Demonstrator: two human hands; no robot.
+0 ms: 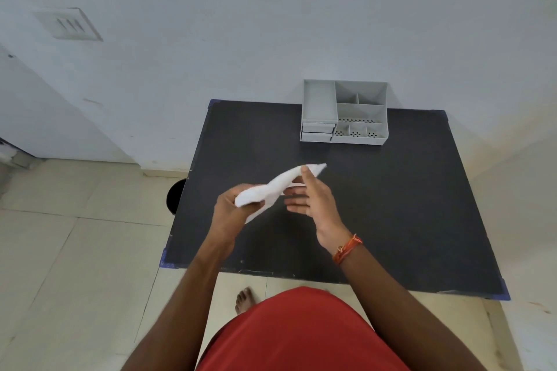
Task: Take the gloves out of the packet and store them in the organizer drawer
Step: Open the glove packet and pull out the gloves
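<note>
A white packet (275,187) is held in the air above the black table (391,205), blurred by motion and slanting from lower left to upper right. My left hand (232,211) grips its lower left end. My right hand (310,193) touches its upper right end with the thumb on top and the fingers spread beneath. No gloves are visible outside the packet. The grey organizer (345,113) stands at the table's far edge against the wall, with small drawers (317,132) at its front left, both pushed in.
The organizer has several open compartments on top. A dark round bin (176,196) sits on the tiled floor beside the table's left edge. A bare foot (245,300) shows below the table's near edge. A white wall rises behind the table.
</note>
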